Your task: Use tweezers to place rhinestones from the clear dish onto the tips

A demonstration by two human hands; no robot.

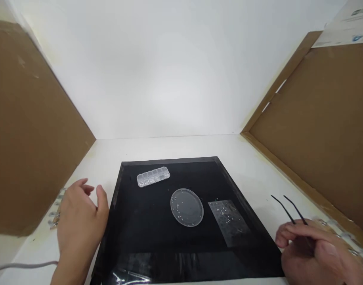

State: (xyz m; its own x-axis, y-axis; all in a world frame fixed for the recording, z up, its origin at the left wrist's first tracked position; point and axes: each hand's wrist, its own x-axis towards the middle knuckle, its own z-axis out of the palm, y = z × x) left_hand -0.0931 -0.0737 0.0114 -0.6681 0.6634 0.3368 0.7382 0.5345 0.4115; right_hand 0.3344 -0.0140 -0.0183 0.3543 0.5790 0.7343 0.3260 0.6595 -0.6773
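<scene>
the right hand [315,249] is closed around a pair of black tweezers [290,211], whose two fine tips stand apart and point up and away over the white worktop [253,166], just beside the right edge of the black mat [146,221]. the left hand [80,221] hangs open and empty, fingers loosely spread, near the mat's left edge and touching nothing that can be made out. on the mat lie a round clear dish [186,207] dotted with tiny pale beads or stones, a clear sheet [229,221] just right of it carrying more of the same specks, and a long clear compartment box [153,176] farther back toward the wall. judging from this, the work is at its opening: the tool is taken up but no piece is pinched yet. the next move seems to call for bringing the tips in over the dish or sheet, lowering them steeply and closing them gently on one speck, with the free hand steadying the dish so it does not slide.
</scene>
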